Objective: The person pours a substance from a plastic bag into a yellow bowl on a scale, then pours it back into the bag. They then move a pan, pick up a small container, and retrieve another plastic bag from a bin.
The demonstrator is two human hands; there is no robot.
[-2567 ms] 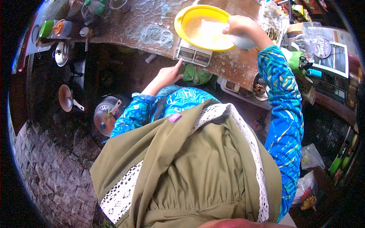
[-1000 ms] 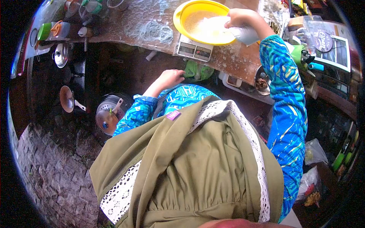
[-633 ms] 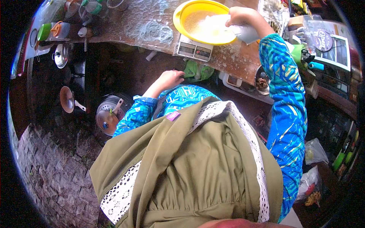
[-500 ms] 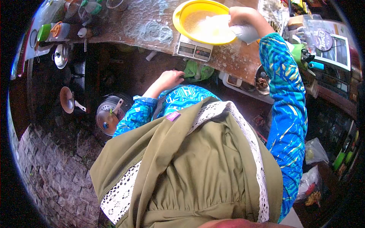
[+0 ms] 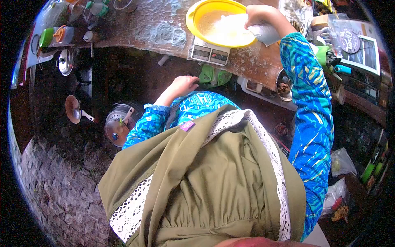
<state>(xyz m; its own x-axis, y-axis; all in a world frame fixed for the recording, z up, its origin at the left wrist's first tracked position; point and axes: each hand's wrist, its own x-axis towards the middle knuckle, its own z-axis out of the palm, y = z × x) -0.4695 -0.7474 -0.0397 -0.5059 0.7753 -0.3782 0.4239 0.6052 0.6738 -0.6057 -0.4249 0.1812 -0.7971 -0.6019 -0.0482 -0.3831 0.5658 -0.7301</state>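
A yellow plastic bowl [image 5: 190, 19] with a pale, powdery or grainy content stands on a white kitchen scale [image 5: 222, 57] on the worktable. At the bowl's right side, my right hand [image 5: 263, 17] is closed around a whitish plastic bag or cup [image 5: 266, 34]; glare hides its exact kind. It overlaps the bowl's rim. My left hand [image 5: 183, 85] hangs in front of my body, below the table edge, with fingers loosely curled and nothing visible in them. A green plastic bag [image 5: 214, 76] is just to its right, beneath the scale.
The wooden worktable [image 5: 123, 31] carries white smears. Bottles and jars [image 5: 59, 36] crowd its left end. A metal bowl [image 5: 284, 87] sits below the table's right edge. To the left are a frying pan [image 5: 73, 109] and a lidded steamer pot [image 5: 117, 128]. Utensils and packages fill the right side.
My right hand and the whitish plastic thing have shifted very slightly up and left by the bowl. The left hand stays in nearly the same place.
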